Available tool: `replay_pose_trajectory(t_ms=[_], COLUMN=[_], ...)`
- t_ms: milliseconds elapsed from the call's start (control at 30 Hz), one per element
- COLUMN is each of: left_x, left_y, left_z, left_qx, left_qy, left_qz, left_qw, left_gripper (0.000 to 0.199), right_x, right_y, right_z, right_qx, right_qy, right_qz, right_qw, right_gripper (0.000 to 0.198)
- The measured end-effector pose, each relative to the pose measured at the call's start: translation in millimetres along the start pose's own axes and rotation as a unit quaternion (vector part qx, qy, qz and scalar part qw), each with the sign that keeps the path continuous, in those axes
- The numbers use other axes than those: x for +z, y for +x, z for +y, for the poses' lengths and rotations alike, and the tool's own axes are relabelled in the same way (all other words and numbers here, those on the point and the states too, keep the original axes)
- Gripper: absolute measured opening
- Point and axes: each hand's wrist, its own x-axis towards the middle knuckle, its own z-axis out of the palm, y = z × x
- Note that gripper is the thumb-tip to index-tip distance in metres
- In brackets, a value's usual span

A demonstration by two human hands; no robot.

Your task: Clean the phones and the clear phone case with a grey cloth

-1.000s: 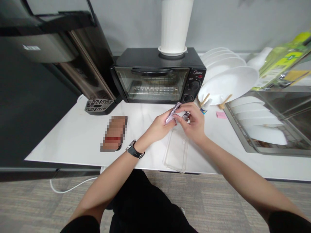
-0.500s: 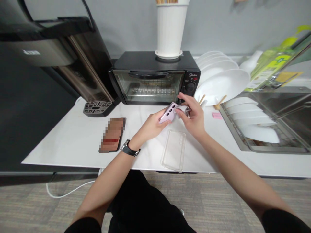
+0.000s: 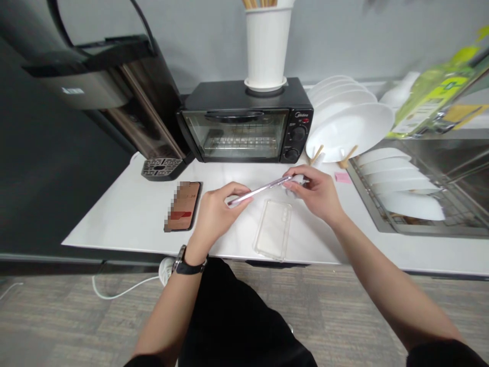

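A thin lilac phone [image 3: 263, 189] is tilted nearly edge-on above the counter, so its broad faces hardly show. My left hand [image 3: 219, 209] pinches its lower left end between thumb and fingers. At the other end, my right hand [image 3: 315, 191] has thumb and fingers closed on the phone's edge and on a crumpled white tissue [image 3: 300, 179], partly hidden by the fingers. Just below the phone, a clear phone case [image 3: 273, 232] lies flat on the white counter [image 3: 126, 214]. Left of my left hand lies a second, dark phone [image 3: 187, 206], its screen partly pixelated.
Behind my hands stands a black toaster oven [image 3: 244, 114] with a white cup [image 3: 267, 48] of sticks on top. A drinks dispenser [image 3: 148, 112] is at left. White plates [image 3: 349, 127] stand in a rack at right, beside the sink [image 3: 382, 221]. A pink note [image 3: 343, 177] lies nearby.
The lilac phone has turned from showing its camera back to nearly edge-on. My left hand has moved to its lower left end; my right hand now grips the other end with the tissue.
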Motion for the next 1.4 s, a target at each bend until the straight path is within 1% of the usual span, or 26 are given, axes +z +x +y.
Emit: replay_pose_trajectory(t_ms=[33, 67, 133, 200, 233, 267, 333, 400, 433, 467, 500, 533, 600, 667, 733, 767, 833, 867, 933, 1000, 1033, 1067, 1167, 1267, 1400], left_x=[3.4, 8.8, 23.4, 39.8, 47.4, 54.3, 64.9, 71.6, 73.6, 75.1, 76.0, 76.6, 77.6, 78.7, 79.9, 80.4, 81.1, 81.3, 81.6, 81.7, 81.7, 81.5, 80.4, 79.1, 79.2], left_y=[-12.1, -24.4, -48.2, -68.4, -76.3, -82.7, -90.6, -93.7, -94.1, -94.1, -93.8, -93.5, -92.8, -92.3, -91.9, -91.7, -91.2, -91.0, -90.9, -91.4, -91.8, -92.4, -94.1, -94.9, -94.6], left_z=[2.5, 5.3, 11.7, 17.9, 20.4, 22.3, 23.8, 22.4, 21.0, 19.4, 17.9, 16.5, 14.3, 13.0, 12.3, 12.1, 11.6, 11.3, 10.7, 9.9, 9.6, 9.4, 9.6, 10.6, 11.6], left_qx=[-0.012, -0.025, -0.056, -0.063, -0.067, -0.065, -0.047, -0.02, -0.005, 0.011, 0.026, 0.04, 0.063, 0.077, 0.085, 0.087, 0.088, 0.087, 0.082, 0.077, 0.073, 0.068, 0.044, 0.031, 0.013], left_qy=[-0.026, -0.043, -0.067, -0.095, -0.086, -0.074, -0.053, -0.043, -0.04, -0.038, -0.035, -0.032, -0.024, -0.021, -0.02, -0.021, -0.023, -0.024, -0.023, -0.016, -0.01, -0.004, 0.0, -0.017, -0.036], left_qz=[-0.003, 0.008, 0.048, 0.085, 0.101, 0.116, 0.135, 0.141, 0.142, 0.143, 0.144, 0.143, 0.144, 0.146, 0.15, 0.152, 0.153, 0.153, 0.154, 0.158, 0.161, 0.161, 0.136, 0.105, 0.091], left_qw=[1.0, 0.999, 0.995, 0.99, 0.989, 0.988, 0.988, 0.989, 0.989, 0.989, 0.989, 0.988, 0.987, 0.986, 0.985, 0.984, 0.984, 0.984, 0.984, 0.984, 0.984, 0.985, 0.99, 0.994, 0.995], left_gripper=[0.015, 0.014, 0.016, 0.016, 0.015, 0.015, 0.015, 0.017, 0.018, 0.021, 0.024, 0.027, 0.032, 0.031, 0.028, 0.026, 0.024, 0.024, 0.022, 0.021, 0.021, 0.02, 0.019, 0.018, 0.018], right_x=[-1.0, -1.9, -3.8, -5.4, -6.0, -6.4, -6.7, -6.6, -6.6, -6.6, -6.6, -6.6, -6.8, -7.9, -10.7, -12.7, -17.0, -18.7, -19.9, -17.4, -15.0, -12.1, -2.8, 4.5, 17.2], right_y=[-6.7, -12.9, -23.7, -33.7, -39.1, -45.1, -59.0, -74.6, -82.4, -89.8, -96.4, -102.1, -110.4, -115.1, -117.1, -117.3, -116.4, -115.4, -112.5, -108.4, -106.0, -103.3, -95.0, -89.9, -95.4], right_z=[2.0, 4.3, 8.4, 10.9, 11.6, 12.1, 13.3, 14.7, 15.4, 15.8, 15.8, 15.5, 14.3, 13.4, 13.6, 14.1, 14.5, 13.8, 9.6, 1.7, -3.0, -7.5, -16.2, -15.2, -15.4], right_qx=[0.024, 0.045, 0.081, 0.105, 0.111, 0.112, 0.11, 0.113, 0.117, 0.122, 0.123, 0.116, 0.08, 0.033, 0.003, -0.001, 0.009, 0.019, 0.041, 0.051, 0.047, 0.037, -0.01, -0.043, -0.072], right_qy=[0.015, 0.03, 0.057, 0.072, 0.074, 0.072, 0.053, 0.016, -0.007, -0.034, -0.062, -0.09, -0.139, -0.185, -0.234, -0.252, -0.258, -0.248, -0.219, -0.194, -0.185, -0.177, -0.169, -0.194, -0.234], right_qz=[-0.006, -0.017, -0.053, -0.073, -0.067, -0.047, 0.02, 0.082, 0.101, 0.105, 0.094, 0.071, 0.006, -0.045, -0.063, -0.066, -0.064, -0.048, 0.02, 0.103, 0.131, 0.144, 0.129, 0.108, 0.089], right_qw=[1.0, 0.998, 0.994, 0.989, 0.989, 0.99, 0.992, 0.99, 0.988, 0.986, 0.986, 0.987, 0.987, 0.981, 0.97, 0.965, 0.964, 0.967, 0.975, 0.974, 0.973, 0.973, 0.977, 0.974, 0.965], right_gripper=[0.048, 0.051, 0.053, 0.051, 0.051, 0.052, 0.054, 0.052, 0.048, 0.042, 0.036, 0.03, 0.02, 0.02, 0.026, 0.028, 0.031, 0.029, 0.023, 0.023, 0.024, 0.025, 0.022, 0.024, 0.029])
